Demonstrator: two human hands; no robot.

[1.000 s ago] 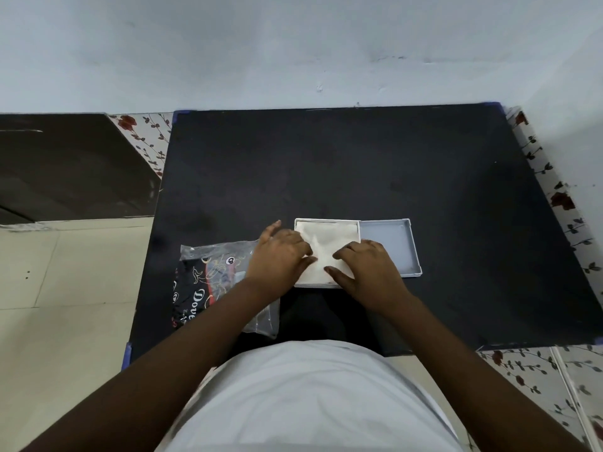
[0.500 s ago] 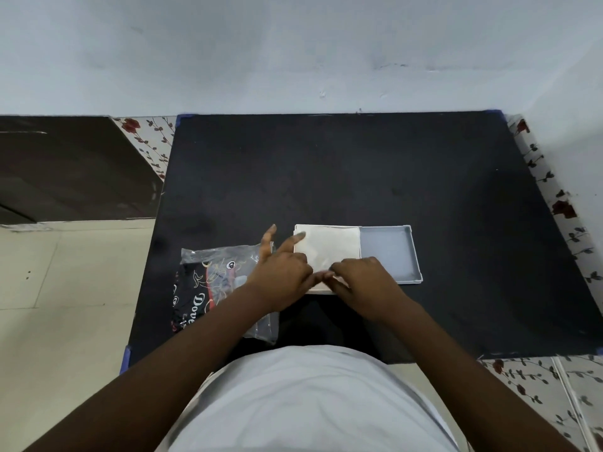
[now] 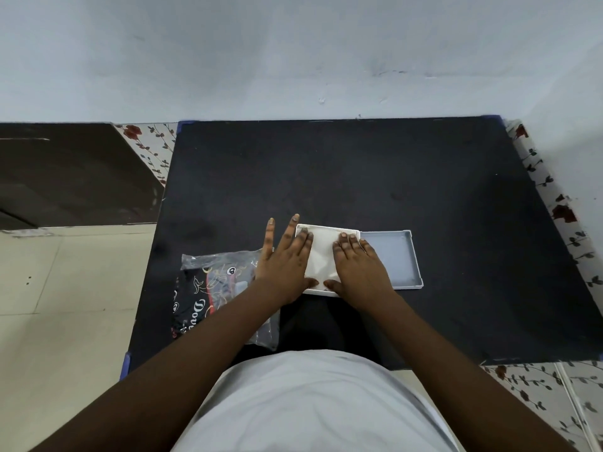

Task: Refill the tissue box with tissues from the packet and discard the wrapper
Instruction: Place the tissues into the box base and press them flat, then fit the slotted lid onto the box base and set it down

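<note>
A shallow white tissue box (image 3: 329, 228) lies open on the black table (image 3: 359, 177), with a stack of white tissues (image 3: 321, 256) inside it. Its grey lid (image 3: 390, 259) lies flat just to the right, touching the box. My left hand (image 3: 285, 262) rests flat on the left part of the tissues, fingers spread past the box's edge. My right hand (image 3: 357, 265) presses flat on the right part. The clear and black plastic wrapper (image 3: 212, 282) lies on the table to the left, partly under my left forearm.
A grey wall stands behind the table. Floral tiles (image 3: 561, 210) border the table's right side and a dark panel (image 3: 65, 174) sits at the far left above pale floor tiles. A white shirt fills the bottom of the view.
Both hands went from pinching the near edge of the tissues to lying flat on top of them, fingers stretched forward. The tissues now sit lower inside the box.
</note>
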